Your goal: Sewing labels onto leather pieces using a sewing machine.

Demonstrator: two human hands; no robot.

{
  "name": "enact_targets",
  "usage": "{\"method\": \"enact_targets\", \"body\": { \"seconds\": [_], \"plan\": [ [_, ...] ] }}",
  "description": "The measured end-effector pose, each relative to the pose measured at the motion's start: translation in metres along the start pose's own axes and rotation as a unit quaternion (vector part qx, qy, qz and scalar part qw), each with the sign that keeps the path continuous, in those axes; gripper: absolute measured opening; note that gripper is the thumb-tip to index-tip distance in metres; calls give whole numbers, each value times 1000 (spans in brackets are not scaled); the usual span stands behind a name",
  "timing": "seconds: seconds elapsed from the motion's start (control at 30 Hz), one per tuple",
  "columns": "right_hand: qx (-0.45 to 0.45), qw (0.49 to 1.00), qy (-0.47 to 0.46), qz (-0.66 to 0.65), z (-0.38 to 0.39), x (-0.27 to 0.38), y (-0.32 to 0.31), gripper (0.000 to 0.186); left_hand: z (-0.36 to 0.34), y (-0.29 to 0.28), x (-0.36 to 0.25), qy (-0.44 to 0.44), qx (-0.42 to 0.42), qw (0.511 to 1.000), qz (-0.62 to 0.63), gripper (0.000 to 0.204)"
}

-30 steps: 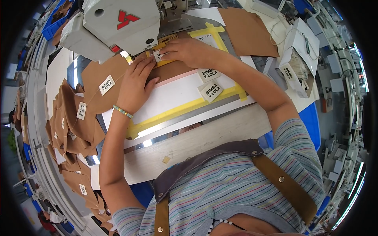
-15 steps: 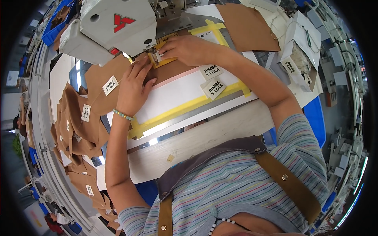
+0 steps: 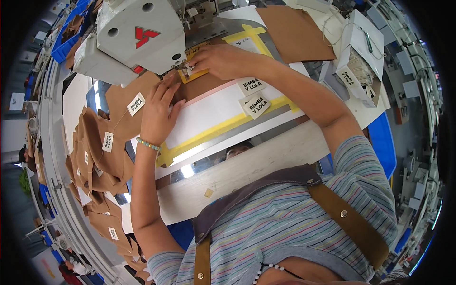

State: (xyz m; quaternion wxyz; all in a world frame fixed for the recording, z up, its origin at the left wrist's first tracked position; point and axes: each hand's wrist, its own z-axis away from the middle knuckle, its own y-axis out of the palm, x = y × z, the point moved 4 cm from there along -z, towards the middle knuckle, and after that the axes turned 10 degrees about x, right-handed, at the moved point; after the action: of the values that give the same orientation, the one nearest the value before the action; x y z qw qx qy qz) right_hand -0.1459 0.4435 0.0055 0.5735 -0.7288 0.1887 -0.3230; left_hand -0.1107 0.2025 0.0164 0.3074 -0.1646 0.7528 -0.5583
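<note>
A brown flat piece (image 3: 194, 89) lies beneath the head of a white sewing machine (image 3: 140, 35). My left hand (image 3: 160, 109) rests on its near left part, fingers stretched out and the thumb apart. A yellow flat template (image 3: 194, 75) sits on the brown piece beside the needle, with a small white label in its opening. My right hand (image 3: 222, 61) reaches in from the right, its bent fingertips together on the template and label. The machine head partly hides the left fingertips, and the right thumb is mostly hidden.
Two loose white labels (image 3: 256, 105) lie on a white sheet edged with yellow tape (image 3: 213, 129). Brown labelled pieces (image 3: 102, 152) heap up at left. Another brown panel (image 3: 297, 34) lies at far right, near an open white box of labels (image 3: 357, 71).
The whole view has shifted and turned slightly. Both hands keep almost the same places on the brown piece and the template.
</note>
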Motion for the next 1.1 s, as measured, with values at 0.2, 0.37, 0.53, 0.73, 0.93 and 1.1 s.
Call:
{"method": "enact_targets", "body": {
  "seconds": [0.2,0.37,0.53,0.73,0.93,1.1],
  "plan": [
    [-53,998,-20,20,-6,-10,3,38,-3,0,-2,8,3,1000,-12,44],
    [-5,1000,26,1,-10,-16,0,43,-5,3,0,4,2,1000,-11,44],
    [3,996,56,-72,10,-7,-16,37,-1,2,0,-3,2,1000,-21,44],
    [-293,949,95,-68,81,-61,-66,26,-3,2,4,-2,1,1000,-11,46],
    [-436,840,225,-231,104,-132,-45,19,-12,7,6,17,5,999,-27,51],
    [-406,847,248,-237,106,-143,-40,19,-17,11,3,6,19,999,-44,51]
  ]
}}
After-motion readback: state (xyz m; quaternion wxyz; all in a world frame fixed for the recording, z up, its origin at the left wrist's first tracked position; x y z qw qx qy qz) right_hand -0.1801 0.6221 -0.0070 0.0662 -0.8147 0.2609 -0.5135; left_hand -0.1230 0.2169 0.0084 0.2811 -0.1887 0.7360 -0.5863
